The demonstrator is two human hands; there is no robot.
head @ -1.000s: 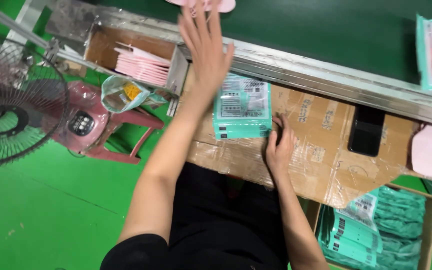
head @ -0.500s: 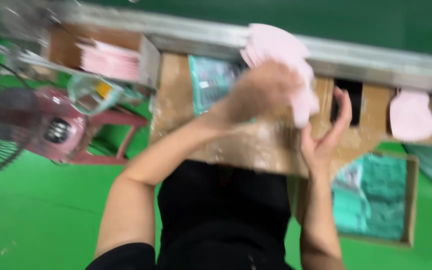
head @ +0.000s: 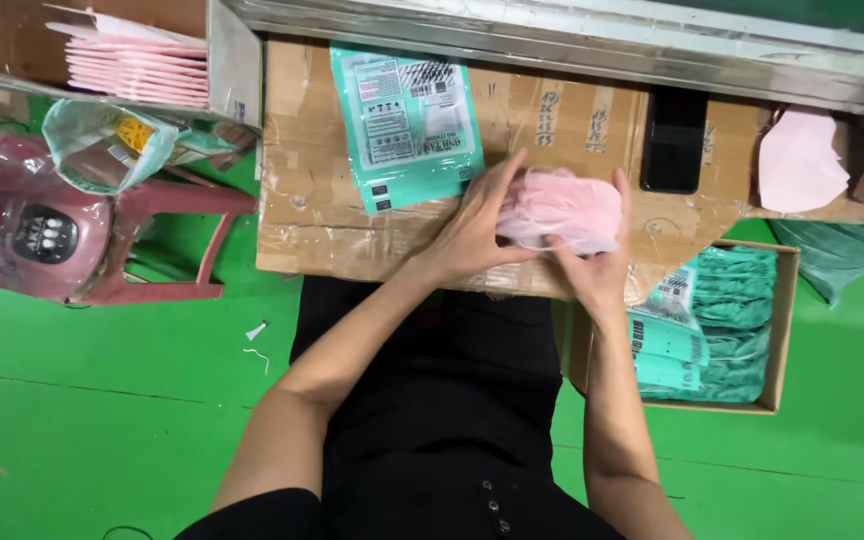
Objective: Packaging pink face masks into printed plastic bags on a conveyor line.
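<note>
Both my hands hold a stack of pink face masks (head: 564, 208) over a cardboard-covered worktop (head: 302, 190). My left hand (head: 477, 222) grips the stack's left side. My right hand (head: 597, 262) cups its right and lower edge. Just left of the stack, flat on the cardboard, lies a teal printed pouch (head: 407, 125).
A cardboard box (head: 237, 60) of pink masks sits at the upper left. A black phone (head: 674, 142) and a loose pink mask (head: 800, 162) lie on the right. A box of teal pouches (head: 722, 325) stands on the green floor; a pink stool (head: 142, 215) stands at left.
My left hand reached up to the far belt, came back with the pink mask stack, and both hands now hold it low over the cardboard.
</note>
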